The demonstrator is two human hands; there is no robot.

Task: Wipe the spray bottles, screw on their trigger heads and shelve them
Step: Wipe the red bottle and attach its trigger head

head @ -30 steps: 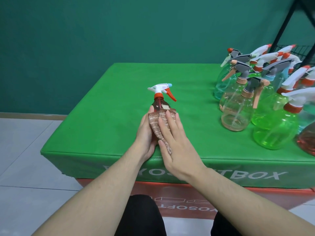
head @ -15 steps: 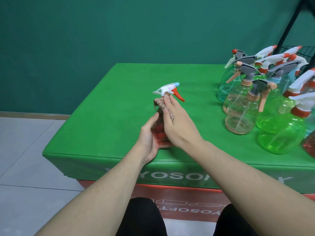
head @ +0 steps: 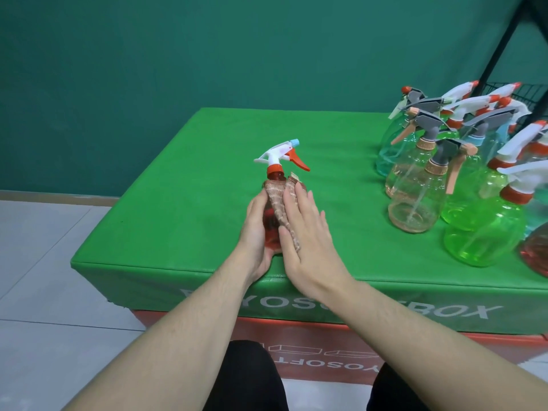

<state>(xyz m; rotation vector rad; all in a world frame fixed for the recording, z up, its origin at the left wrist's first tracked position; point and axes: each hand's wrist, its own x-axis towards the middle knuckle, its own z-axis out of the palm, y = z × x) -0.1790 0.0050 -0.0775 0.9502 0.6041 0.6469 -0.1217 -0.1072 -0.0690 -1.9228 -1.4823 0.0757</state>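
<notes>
Fingers of the right hand (head: 308,232) lie straight, pressing a brownish cloth (head: 280,203) onto the upright red bottle (head: 271,223) gripped by the left hand (head: 255,229).

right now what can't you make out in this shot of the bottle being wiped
Head view only:
- Red bottle: its right side and base are hidden by the cloth and both hands.
- Right hand: the palm side pressing the cloth faces away.
- Left hand: its fingers are behind the bottle.
- Bottle cluster: cut off by the right edge, so no count.
- Black rack: mostly out of frame.
- Box lettering: partly covered by the arms.
</notes>
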